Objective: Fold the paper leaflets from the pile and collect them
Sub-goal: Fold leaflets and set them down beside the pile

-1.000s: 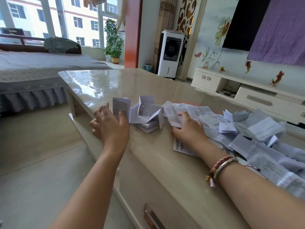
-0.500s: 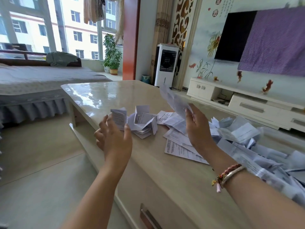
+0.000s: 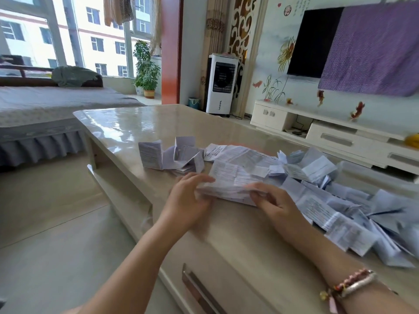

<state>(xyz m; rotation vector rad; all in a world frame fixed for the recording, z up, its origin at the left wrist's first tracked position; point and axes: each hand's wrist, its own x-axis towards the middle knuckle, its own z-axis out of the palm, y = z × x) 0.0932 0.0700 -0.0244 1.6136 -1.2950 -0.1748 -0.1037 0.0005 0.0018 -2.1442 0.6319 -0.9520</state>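
Half a second ago only the right hand [image 3: 275, 201] held the leaflet [image 3: 231, 177]; now the left hand [image 3: 189, 198] pinches it too, fingers curled, folding underway.

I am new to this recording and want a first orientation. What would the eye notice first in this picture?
First, the two hands at the table's near edge: the left hand and right hand hold one printed leaflet between them. To the right spreads a large pile of loose leaflets, and to the left, further back on the glossy table, stands a small cluster of folded leaflets.
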